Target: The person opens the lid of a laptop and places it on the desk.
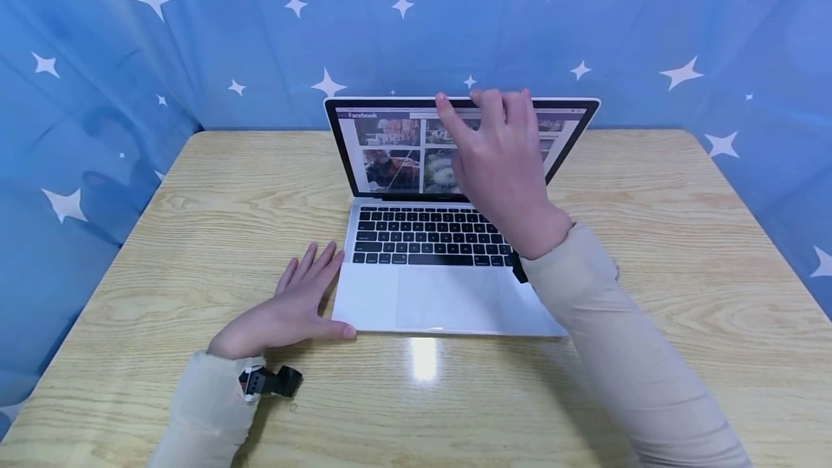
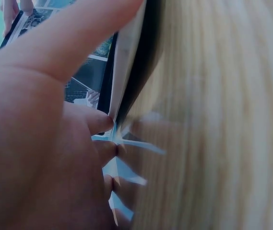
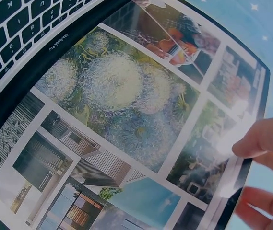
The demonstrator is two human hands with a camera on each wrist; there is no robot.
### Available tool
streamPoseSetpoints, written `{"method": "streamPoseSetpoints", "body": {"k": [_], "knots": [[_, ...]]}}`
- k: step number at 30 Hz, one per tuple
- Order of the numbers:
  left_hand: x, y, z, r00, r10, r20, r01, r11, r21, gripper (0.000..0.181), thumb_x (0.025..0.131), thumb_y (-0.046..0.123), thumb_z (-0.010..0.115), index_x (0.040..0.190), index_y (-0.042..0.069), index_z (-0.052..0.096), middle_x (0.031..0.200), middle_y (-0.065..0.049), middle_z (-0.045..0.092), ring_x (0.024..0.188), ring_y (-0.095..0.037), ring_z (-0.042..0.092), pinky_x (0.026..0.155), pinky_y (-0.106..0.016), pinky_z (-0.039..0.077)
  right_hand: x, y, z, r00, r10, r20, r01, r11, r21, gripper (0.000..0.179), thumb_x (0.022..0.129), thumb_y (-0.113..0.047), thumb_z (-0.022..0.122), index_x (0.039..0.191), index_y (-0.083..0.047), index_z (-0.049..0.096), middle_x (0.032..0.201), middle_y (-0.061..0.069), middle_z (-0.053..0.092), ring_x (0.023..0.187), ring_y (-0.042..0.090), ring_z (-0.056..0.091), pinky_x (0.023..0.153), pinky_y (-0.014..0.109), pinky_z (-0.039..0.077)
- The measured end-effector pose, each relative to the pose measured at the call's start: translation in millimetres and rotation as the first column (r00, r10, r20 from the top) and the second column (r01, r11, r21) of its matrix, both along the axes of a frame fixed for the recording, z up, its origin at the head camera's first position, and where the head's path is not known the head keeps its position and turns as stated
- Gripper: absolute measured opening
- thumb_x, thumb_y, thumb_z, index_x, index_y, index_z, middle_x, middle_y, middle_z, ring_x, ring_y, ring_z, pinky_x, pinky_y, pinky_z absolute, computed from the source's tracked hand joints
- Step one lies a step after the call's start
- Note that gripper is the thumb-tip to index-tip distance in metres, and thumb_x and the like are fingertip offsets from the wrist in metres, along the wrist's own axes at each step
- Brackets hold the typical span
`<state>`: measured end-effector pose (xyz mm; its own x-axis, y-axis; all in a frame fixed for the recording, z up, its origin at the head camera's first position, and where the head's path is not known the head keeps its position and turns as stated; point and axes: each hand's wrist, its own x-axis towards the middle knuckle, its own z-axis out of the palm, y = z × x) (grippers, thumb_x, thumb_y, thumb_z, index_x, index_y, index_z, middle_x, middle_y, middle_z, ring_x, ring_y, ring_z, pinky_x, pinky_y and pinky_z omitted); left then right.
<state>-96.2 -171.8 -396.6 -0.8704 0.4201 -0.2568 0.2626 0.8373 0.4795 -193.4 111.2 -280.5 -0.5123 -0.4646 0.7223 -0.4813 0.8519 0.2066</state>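
A silver laptop point(image 1: 448, 298) lies open on the wooden table, its screen point(image 1: 390, 165) lit with a page of pictures headed "Facebook". My right hand point(image 1: 503, 157) reaches over the keyboard and grips the top edge of the lid. In the right wrist view, the thumb point(image 3: 251, 143) is at the screen's border and other fingers are beyond the edge. My left hand point(image 1: 292, 309) rests on the table at the laptop's front left corner, fingers spread and mostly straight. Its thumb touches the front edge. In the left wrist view, the left palm point(image 2: 35, 153) fills much of the picture.
The light wooden table point(image 1: 195, 251) extends to both sides of the laptop. Behind it and along the sides hangs a blue curtain point(image 1: 273, 35) with white stars. A small black device point(image 1: 269, 381) is strapped at the left wrist.
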Motion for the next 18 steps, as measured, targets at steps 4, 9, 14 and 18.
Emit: {"method": "streamPoseSetpoints", "body": {"k": [4,9,14,18], "knots": [[1.2,0.2,0.7,1.000,0.002,0.002,-0.002,1.000,0.003,0.115,0.063,0.072,0.058,0.145,0.014,0.002,0.149,-0.005,-0.006,0.132,-0.026,-0.018,0.102,-0.051,-0.009,-2.9,-0.8,1.1,1.000,0.001,0.017,0.000,1.000,-0.008,0.056,0.077,-0.006,0.054,0.131,-0.017,0.047,0.111,0.022,0.046,0.095,0.038,0.039,0.094,0.053,0.028],[1.1,0.7,1.1,1.000,0.002,0.001,-0.002,1.000,0.003,0.115,0.063,0.071,0.058,0.145,0.014,0.002,0.149,-0.005,-0.006,0.132,-0.027,-0.017,0.102,-0.051,-0.009,-7.5,-0.8,3.4,1.000,0.005,0.023,-0.005,1.000,-0.003,0.053,0.078,-0.007,0.054,0.130,-0.017,0.049,0.112,0.023,0.046,0.095,0.037,0.039,0.085,0.050,0.031],[1.0,0.5,1.0,1.000,0.002,0.000,-0.002,1.000,0.000,0.115,0.063,0.072,0.058,0.145,0.013,0.001,0.149,-0.005,-0.007,0.132,-0.027,-0.018,0.102,-0.051,-0.009,-9.9,-0.8,4.8,1.000,0.004,0.031,-0.004,1.000,0.002,0.052,0.079,-0.007,0.051,0.130,-0.016,0.048,0.112,0.023,0.047,0.094,0.037,0.039,0.082,0.050,0.032],[0.9,0.3,0.0,1.000,0.001,-0.002,-0.001,1.000,0.003,0.115,0.063,0.072,0.058,0.145,0.014,0.001,0.149,-0.005,-0.007,0.132,-0.026,-0.018,0.102,-0.051,-0.009,-11.7,-0.7,5.3,0.999,0.002,0.043,-0.002,1.000,-0.003,0.052,0.079,-0.007,0.051,0.130,-0.016,0.049,0.112,0.022,0.047,0.093,0.036,0.038,0.079,0.048,0.032]]}}
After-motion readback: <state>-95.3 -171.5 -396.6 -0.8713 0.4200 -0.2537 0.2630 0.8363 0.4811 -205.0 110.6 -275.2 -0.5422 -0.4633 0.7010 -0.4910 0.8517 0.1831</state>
